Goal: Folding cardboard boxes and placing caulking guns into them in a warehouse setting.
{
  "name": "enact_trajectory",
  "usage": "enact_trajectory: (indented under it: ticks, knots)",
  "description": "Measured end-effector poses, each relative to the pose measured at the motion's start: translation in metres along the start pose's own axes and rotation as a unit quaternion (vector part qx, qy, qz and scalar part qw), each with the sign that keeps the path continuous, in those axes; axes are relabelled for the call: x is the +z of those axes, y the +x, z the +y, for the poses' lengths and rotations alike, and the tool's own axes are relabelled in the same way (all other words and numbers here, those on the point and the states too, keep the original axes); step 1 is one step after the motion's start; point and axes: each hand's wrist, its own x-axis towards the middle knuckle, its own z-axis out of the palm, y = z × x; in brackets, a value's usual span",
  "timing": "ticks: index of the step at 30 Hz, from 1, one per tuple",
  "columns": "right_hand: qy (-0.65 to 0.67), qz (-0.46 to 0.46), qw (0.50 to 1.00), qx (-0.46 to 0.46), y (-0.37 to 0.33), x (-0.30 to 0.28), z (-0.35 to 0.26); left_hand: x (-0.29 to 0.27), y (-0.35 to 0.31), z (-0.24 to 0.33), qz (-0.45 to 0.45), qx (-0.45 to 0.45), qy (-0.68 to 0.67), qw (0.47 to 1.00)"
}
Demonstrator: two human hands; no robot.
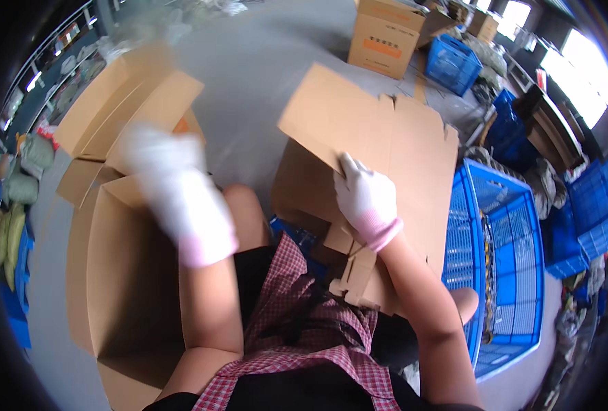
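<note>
My right hand, in a white glove with a pink cuff, grips the left edge of a flat, die-cut cardboard sheet. Notches and folded tabs show along the sheet's far and near ends, and it lies slanted in front of me. My left hand, gloved the same way, is smeared by motion, so its fingers cannot be made out. It is over the near side of a large open cardboard box at my left. That box's dark inside shows, with its flaps spread outward at the far end.
Close on my right stands a blue plastic crate with slatted walls. A printed carton and a smaller blue crate are on the grey floor ahead. Stacked blue crates line the far right; filled sacks lie at far left.
</note>
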Motion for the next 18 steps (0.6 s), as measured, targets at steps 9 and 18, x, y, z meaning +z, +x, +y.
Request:
enact_trajectory:
  ticks: [9, 18]
  knots:
    - [0.171, 0.141, 0.954, 0.204, -0.116, -0.007, 0.120, 0.006, -0.049, -0.120, -0.095, -0.421, -0.252, 0.866]
    - [0.448, 0.018, 0.843, 0.298, -0.155, 0.087, 0.170, 0.061, -0.119, -0.141, -0.606, -0.296, 0.457, 0.579]
